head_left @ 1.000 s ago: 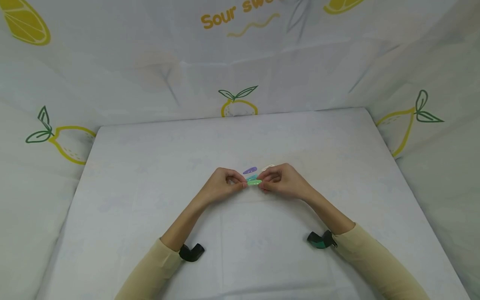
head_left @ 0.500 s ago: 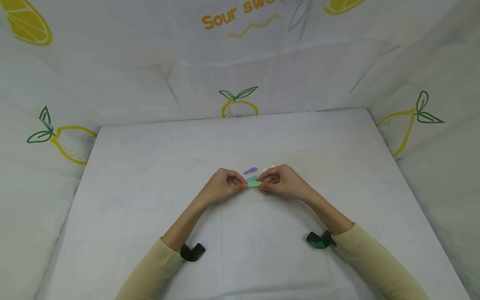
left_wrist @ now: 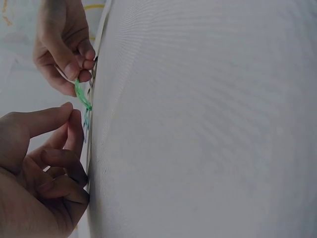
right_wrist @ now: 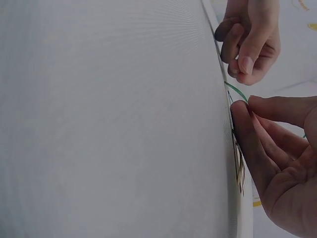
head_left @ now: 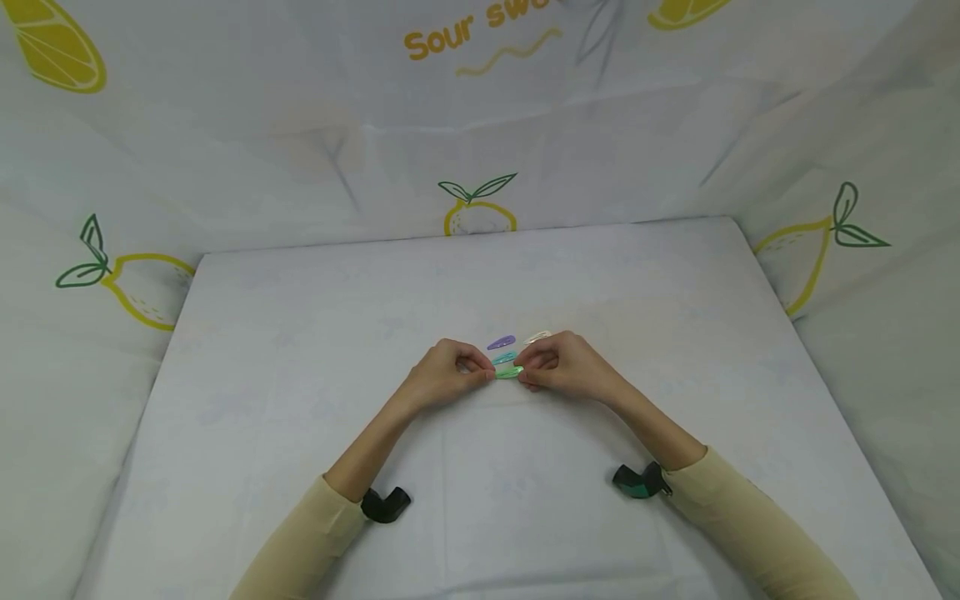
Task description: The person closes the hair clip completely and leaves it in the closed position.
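Between the fingertips of both hands is a green snap hair clip (head_left: 509,372). My right hand (head_left: 558,364) pinches one end between thumb and index finger. The clip's free end slants down to the tabletop, as the left wrist view shows. My left hand (head_left: 452,368) is beside that free end, thumb and index fingertip together, other fingers curled, with nothing visible between them. Just behind lies a blue hair clip (head_left: 504,357). A purple hair clip (head_left: 501,342) is farther back. The cream hair clip (head_left: 537,337) is partly hidden by my right hand.
A white cloth covers the table (head_left: 300,333). Lemon-printed white curtains (head_left: 262,150) hang at the back and both sides. Black wrist mounts (head_left: 386,505) stick out inward from both sleeves.
The green hair clip has come slightly toward me, tilting with its right end higher. Both hands shifted a little the same way. The other clips stay put.
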The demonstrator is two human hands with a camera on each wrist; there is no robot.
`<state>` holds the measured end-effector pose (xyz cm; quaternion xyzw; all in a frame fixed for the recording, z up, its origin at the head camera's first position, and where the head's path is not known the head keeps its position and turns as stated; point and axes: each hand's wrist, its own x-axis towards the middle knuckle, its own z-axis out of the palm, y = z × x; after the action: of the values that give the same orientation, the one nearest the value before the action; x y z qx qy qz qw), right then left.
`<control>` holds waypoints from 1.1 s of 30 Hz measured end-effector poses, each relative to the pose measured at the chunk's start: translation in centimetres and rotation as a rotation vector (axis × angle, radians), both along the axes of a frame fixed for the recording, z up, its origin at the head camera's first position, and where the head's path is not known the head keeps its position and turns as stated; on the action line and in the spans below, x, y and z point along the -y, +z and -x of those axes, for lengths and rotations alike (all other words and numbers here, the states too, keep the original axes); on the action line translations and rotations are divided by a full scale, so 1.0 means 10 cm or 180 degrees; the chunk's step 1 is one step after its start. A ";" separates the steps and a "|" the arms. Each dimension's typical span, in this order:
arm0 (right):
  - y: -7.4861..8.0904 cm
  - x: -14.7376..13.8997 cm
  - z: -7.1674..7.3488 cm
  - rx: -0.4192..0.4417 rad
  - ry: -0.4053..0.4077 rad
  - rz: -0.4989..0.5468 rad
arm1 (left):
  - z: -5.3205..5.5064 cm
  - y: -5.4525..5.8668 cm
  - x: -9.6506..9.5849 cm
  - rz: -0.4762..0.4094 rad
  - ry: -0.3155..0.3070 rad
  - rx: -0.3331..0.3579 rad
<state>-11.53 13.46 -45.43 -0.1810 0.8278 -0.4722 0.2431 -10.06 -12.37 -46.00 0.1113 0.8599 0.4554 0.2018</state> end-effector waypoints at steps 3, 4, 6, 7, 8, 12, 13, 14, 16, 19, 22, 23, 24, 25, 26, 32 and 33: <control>0.00 0.01 0.00 -0.0012 0.0000 -0.0039 | 0.00 0.00 0.00 0.0044 -0.0013 -0.0020; 0.00 0.01 0.00 -0.0011 -0.0003 -0.0050 | 0.00 0.00 0.00 0.0052 -0.0015 -0.0026; 0.01 0.01 0.00 -0.0030 -0.0008 -0.0068 | 0.00 -0.01 0.00 0.0060 -0.0018 -0.0032; 0.01 0.00 0.00 -0.0035 -0.0008 -0.0073 | 0.00 -0.01 0.00 0.0061 -0.0019 -0.0033; 0.00 0.00 0.00 -0.0046 -0.0007 -0.0072 | 0.00 -0.01 0.00 0.0065 -0.0017 -0.0032; 0.02 -0.02 0.01 -0.0069 -0.0032 -0.0069 | 0.00 -0.02 0.00 0.0067 -0.0006 -0.0017; 0.02 -0.02 0.01 -0.0070 -0.0035 -0.0062 | 0.00 -0.02 0.00 0.0065 -0.0006 -0.0013; 0.02 -0.03 0.01 -0.0073 -0.0040 -0.0060 | 0.00 -0.01 0.00 0.0064 -0.0005 -0.0007; 0.02 -0.03 0.01 -0.0065 -0.0045 -0.0061 | -0.01 -0.01 0.00 0.0059 -0.0003 0.0002; 0.03 -0.03 0.02 -0.0051 -0.0074 -0.0068 | -0.01 -0.01 0.00 0.0048 -0.0012 0.0005; 0.04 -0.03 0.02 -0.0063 -0.0103 -0.0082 | 0.00 -0.01 0.00 0.0043 -0.0020 -0.0007; 0.05 -0.03 0.02 -0.0065 -0.0119 -0.0079 | 0.00 -0.01 0.00 0.0039 -0.0023 -0.0010; 0.06 -0.03 0.02 -0.0076 -0.0125 -0.0080 | 0.00 -0.01 0.00 0.0038 -0.0023 -0.0014; 0.06 -0.03 0.02 -0.0090 -0.0127 -0.0079 | 0.00 -0.01 0.00 0.0036 -0.0020 -0.0017; 0.07 -0.03 0.02 -0.0097 -0.0138 -0.0080 | 0.00 -0.01 0.00 0.0027 -0.0018 -0.0016; 0.11 -0.07 0.03 -0.0156 -0.0198 -0.0041 | 0.00 0.00 0.01 -0.0054 -0.0007 -0.0055; 0.12 -0.08 0.03 -0.0191 -0.0205 -0.0025 | -0.01 0.01 0.02 -0.0055 0.0001 -0.0069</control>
<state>-11.86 14.21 -44.21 -0.1674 0.8419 -0.4709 0.2036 -10.01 -12.58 -45.93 0.1179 0.8581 0.4616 0.1915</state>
